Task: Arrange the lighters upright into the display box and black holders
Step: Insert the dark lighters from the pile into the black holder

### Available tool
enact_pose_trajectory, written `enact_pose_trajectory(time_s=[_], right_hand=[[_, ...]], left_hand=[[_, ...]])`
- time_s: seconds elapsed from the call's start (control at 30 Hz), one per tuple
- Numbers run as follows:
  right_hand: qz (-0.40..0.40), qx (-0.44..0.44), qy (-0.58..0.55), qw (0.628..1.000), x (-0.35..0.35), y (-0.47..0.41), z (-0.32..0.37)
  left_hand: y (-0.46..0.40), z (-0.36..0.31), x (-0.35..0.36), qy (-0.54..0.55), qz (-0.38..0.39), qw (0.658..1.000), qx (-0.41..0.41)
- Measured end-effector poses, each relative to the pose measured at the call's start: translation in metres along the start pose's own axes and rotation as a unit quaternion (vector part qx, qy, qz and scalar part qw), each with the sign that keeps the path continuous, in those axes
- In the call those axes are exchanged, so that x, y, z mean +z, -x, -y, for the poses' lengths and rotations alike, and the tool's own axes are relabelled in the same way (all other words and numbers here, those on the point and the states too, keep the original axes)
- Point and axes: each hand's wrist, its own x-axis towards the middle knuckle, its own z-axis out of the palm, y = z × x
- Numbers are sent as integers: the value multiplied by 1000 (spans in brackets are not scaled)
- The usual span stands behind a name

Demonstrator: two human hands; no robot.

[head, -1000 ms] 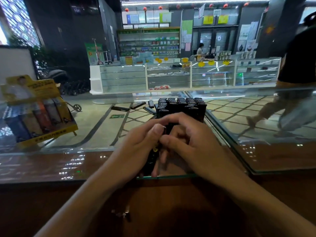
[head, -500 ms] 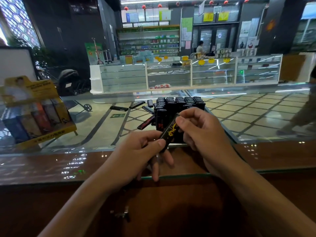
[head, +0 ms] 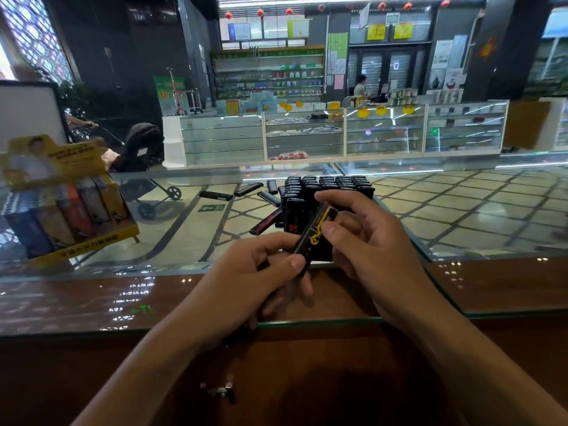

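Black plastic lighter with yellow lettering (head: 316,236), pinched by left hand (head: 258,272) and right hand (head: 368,238); probably light, stiff, slick; grip its flat sides.

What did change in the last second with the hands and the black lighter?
Both hands have lifted the black lighter off the counter: the left hand pinches its lower end, the right hand its upper end, tilted in front of the block of upright lighters. The block, the loose lighters and the yellow display box stayed put.

Black lighter (head: 316,235) with yellow markings; yellow display box (head: 66,210).
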Motion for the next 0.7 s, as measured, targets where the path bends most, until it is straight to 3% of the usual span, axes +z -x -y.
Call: enact_pose_trajectory(time_s=[0.1, 0.23, 0.4, 0.57, 0.7], right_hand=[[-15, 23, -1, 1000, -1, 1, -1], [57, 39, 119, 990, -1, 1, -3], [147, 18, 207, 967, 1, 1, 4], [132, 5, 184, 974, -1, 1, 1], [126, 28, 88, 988, 1, 1, 0]], left_hand=[[0, -1, -1, 16, -104, 995, 0], [-1, 0, -4, 57, -174, 983, -5], [-2, 1, -4, 58, -160, 985, -28], [-5, 1, -3, 62, -142, 987, -33], [-7, 2, -2, 56, -133, 989, -35]])
